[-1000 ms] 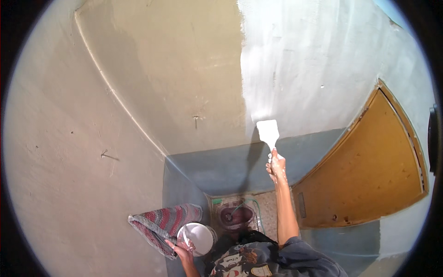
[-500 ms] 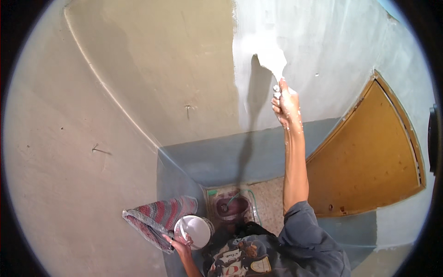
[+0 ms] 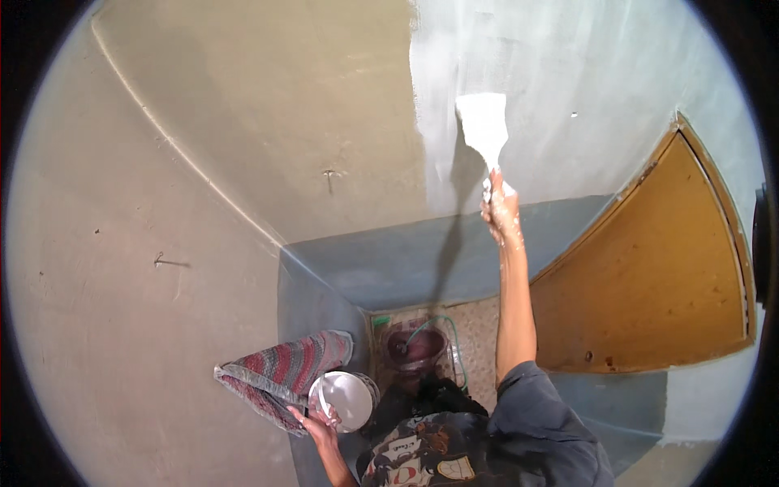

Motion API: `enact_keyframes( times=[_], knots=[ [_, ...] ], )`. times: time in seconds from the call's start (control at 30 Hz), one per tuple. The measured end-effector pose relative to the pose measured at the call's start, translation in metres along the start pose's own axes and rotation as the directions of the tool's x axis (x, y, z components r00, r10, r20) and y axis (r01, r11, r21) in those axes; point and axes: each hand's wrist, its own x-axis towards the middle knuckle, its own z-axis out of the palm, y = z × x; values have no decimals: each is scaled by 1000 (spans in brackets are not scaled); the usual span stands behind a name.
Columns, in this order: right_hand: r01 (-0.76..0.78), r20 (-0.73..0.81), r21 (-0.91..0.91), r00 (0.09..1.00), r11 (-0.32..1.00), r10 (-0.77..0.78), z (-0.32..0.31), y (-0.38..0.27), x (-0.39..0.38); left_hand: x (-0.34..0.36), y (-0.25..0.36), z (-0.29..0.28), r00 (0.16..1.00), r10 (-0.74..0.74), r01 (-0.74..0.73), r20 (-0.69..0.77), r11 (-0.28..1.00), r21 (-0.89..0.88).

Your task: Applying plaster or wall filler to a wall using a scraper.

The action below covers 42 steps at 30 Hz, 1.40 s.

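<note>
Gripping the white bucket [image 3: 370, 388] at the side by its pale handle, left hand [image 3: 322, 426] sits low, just in front of the dark grey printed shirt [image 3: 519, 434]; one digit sticks out away from the bucket, finger detail partly hidden. Bucket is tilted toward the camera, whitish inside; fill level can't be told. Striped red-and-grey cloth [image 3: 300, 365] right beside it, up against the left wall; cloth touching hand or not, can't tell.

Farther out, right arm is stretched up and forward. Right hand [image 3: 503, 213], white-spattered, has fingers closed round the handle of a wide white brush [image 3: 484, 122], head pointing up. Brush is in front of the white-coated wall area [image 3: 560, 57], right of its edge with bare tan plaster [image 3: 308, 97]; bristle contact unclear.

Step, as judged: brushing white coat onto the upper wall. Next move would seem to call for flat bristles, steady pressure, strokes overlapping the wet edge toward bare plaster, with the bucket kept level enough not to spill.

Beyond: blue-grey lower band [image 3: 381, 260], orange-brown door [image 3: 649, 268] at right, squat toilet [image 3: 422, 347] and green hose [image 3: 456, 337] on the floor.
</note>
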Motion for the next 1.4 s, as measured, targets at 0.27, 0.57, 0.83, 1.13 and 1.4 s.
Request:
enact_keyframes(
  times=[0.27, 0.57, 0.83, 1.13, 1.4],
  knots=[
    [-194, -158, -122, 972, 973, 174, -44, 111, -20, 2, 2, 17, 999, -30, 29, 19, 999, 32],
    [-301, -187, -116, 943, 947, 277, -32, 117, -33, -1, -2, 12, 999, -29, 30, -25, 997, 71],
    [-221, -69, -5, 973, 975, 220, 19, 15, -32, 5, -1, 2, 1000, -22, 22, 14, 999, 24],
    [19, 141, 76, 990, 997, -30, 48, -36, -34, 2, 2, 7, 999, 6, -7, -36, 1000, -18],
    [-203, 121, 6, 972, 979, 201, 27, 86, -11, -1, 1, 0, 998, -11, 10, -60, 1000, -24]
  ],
)
